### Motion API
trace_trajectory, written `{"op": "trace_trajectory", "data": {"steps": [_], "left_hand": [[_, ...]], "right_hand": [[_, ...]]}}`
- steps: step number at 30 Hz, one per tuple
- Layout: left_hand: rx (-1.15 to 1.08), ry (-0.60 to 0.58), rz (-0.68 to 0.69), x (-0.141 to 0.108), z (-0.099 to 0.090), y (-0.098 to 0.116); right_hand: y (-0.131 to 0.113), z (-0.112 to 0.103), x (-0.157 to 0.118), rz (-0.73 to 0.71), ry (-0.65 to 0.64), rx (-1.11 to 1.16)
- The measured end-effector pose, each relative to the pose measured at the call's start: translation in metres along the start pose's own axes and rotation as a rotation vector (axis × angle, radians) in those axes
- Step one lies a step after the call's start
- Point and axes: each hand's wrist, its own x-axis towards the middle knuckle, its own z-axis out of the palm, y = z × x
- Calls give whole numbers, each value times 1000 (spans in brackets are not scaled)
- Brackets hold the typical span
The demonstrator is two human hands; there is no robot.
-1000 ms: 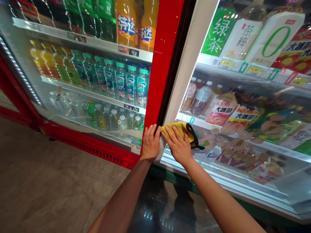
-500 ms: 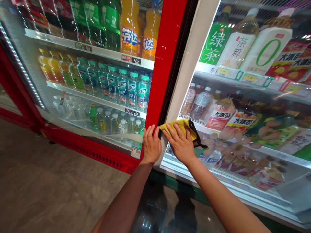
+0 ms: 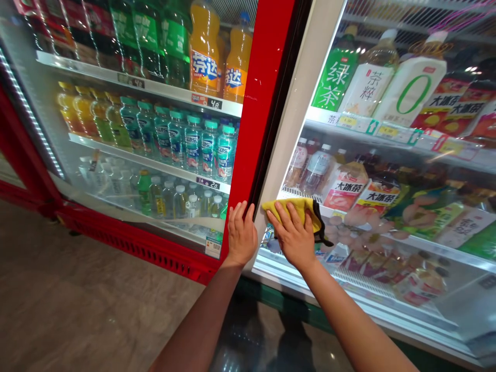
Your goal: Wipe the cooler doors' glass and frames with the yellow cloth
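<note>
My left hand point(image 3: 242, 235) rests flat, fingers stretched, against the lower edge of the red fridge frame point(image 3: 253, 150), beside the dark gap between two fridges. Just right of it, my right hand point(image 3: 296, 235) presses a yellow cloth point(image 3: 306, 205) with black trim against the white-framed glass door point(image 3: 284, 150). Its fingers lie spread over the cloth, and a black corner hangs out on the right. The cloth's left end reaches onto the white frame. Part of the cloth is hidden beneath my palm.
Behind the left glass stand orange soda bottles point(image 3: 204, 51) and teal-capped bottles point(image 3: 192, 144). The right fridge holds tea bottles point(image 3: 374, 85) and several drinks on lower shelves. A grey floor point(image 3: 116, 310) lies below, with a dark, shiny patch between my arms.
My right hand and the cloth have shifted slightly right, away from the gap and my left hand. My left hand stays at the red frame. The view has tilted a little.
</note>
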Motion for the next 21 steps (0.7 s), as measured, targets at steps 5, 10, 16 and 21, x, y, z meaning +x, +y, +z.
{"op": "trace_trajectory", "data": {"steps": [5,10,16,21], "left_hand": [[16,11,13,1,0,2],[1,32,4,7,8,9],[6,-97,-8,16,9,23],[38,-165,-15,18,11,33]], "right_hand": [[-12,14,-14,-96,-34,16],[17,-11,37,-68,17,-12],[34,-17,-16,93,37,-67],[21,-7,-38,-8,-41,-17]]}}
